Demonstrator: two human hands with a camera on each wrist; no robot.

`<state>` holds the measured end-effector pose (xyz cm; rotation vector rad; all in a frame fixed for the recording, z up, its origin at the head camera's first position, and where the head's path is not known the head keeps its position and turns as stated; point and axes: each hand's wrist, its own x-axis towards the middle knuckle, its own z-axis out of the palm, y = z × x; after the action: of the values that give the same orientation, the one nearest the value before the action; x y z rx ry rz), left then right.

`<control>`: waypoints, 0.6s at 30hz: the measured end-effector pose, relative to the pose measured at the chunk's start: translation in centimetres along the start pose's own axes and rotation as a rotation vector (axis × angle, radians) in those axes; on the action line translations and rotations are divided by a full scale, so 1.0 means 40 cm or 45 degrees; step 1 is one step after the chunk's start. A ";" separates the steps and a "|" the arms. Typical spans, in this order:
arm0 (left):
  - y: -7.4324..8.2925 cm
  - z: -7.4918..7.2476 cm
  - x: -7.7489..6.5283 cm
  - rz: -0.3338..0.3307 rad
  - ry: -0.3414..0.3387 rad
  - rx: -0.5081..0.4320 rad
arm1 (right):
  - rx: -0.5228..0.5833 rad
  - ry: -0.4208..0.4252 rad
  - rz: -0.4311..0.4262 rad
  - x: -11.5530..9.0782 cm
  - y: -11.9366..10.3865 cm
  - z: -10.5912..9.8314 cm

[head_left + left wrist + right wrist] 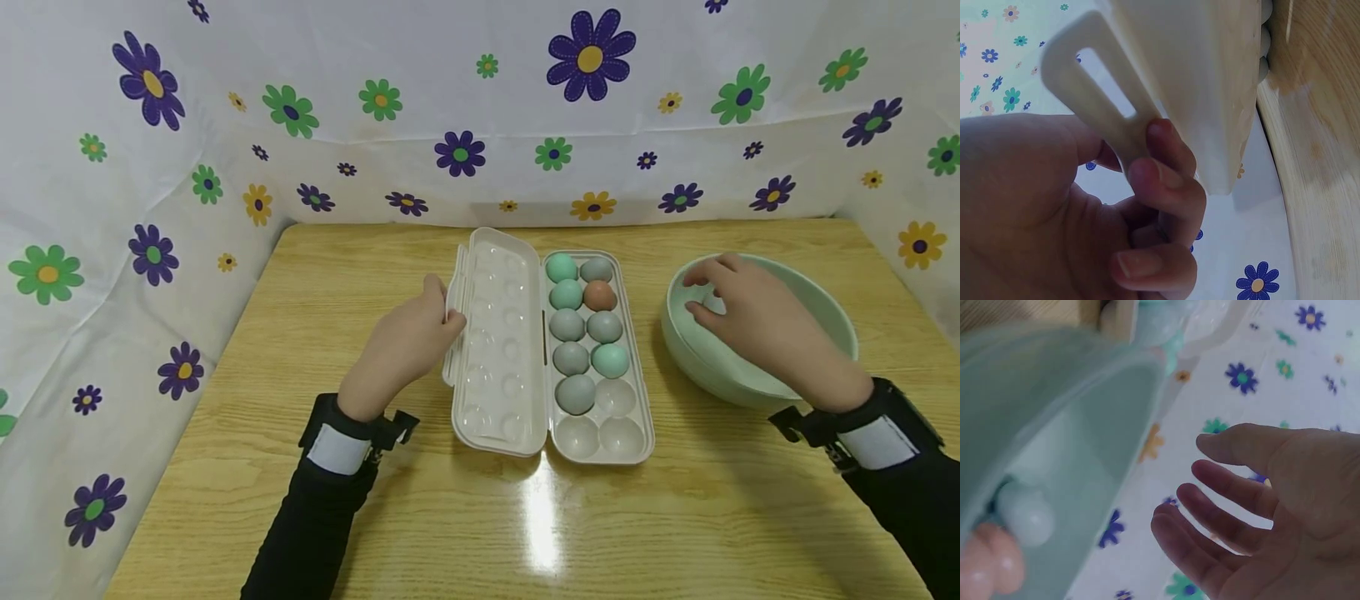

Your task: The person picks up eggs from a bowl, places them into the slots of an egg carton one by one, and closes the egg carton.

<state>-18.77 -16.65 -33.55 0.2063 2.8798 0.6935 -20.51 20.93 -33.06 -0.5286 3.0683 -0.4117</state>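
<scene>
A white plastic egg carton (643, 400) lies open at the middle of the table, its lid (498, 333) swung to the left. Pale green, grey-blue and one brown egg (600, 296) fill most of its cups; three cups at the near end show bare plastic. My left hand (405, 342) pinches the slotted handle (1094, 75) on the lid's outer edge between thumb and fingers. Over a pale green bowl (690, 358) hovers my right hand (757, 312), fingers loosely bent and holding nothing. Inside the bowl, the right wrist view shows a pale blue egg (1025, 515) and pinkish-orange eggs (997, 562).
The wooden table (360, 517) has a glare spot near its front. A white cloth (420, 92) printed with flowers hangs behind the table and along both sides. The bowl's raised rim (847, 325) stands to the right of the carton.
</scene>
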 end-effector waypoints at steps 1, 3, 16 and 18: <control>0.000 0.000 0.000 0.002 0.000 0.001 | 0.006 -0.006 0.029 0.000 0.021 0.001; 0.000 0.001 0.001 0.007 0.000 -0.002 | 0.013 -0.035 0.097 -0.004 0.063 0.006; -0.002 0.004 0.002 0.011 0.014 -0.003 | 0.056 -0.136 0.305 -0.017 0.205 0.024; -0.002 0.004 0.002 0.011 0.015 -0.001 | 0.047 -0.138 0.305 -0.018 0.216 0.028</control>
<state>-18.83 -16.64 -33.75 0.2157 2.8919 0.6997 -22.62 28.73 -36.37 -0.1717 2.9629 -0.4167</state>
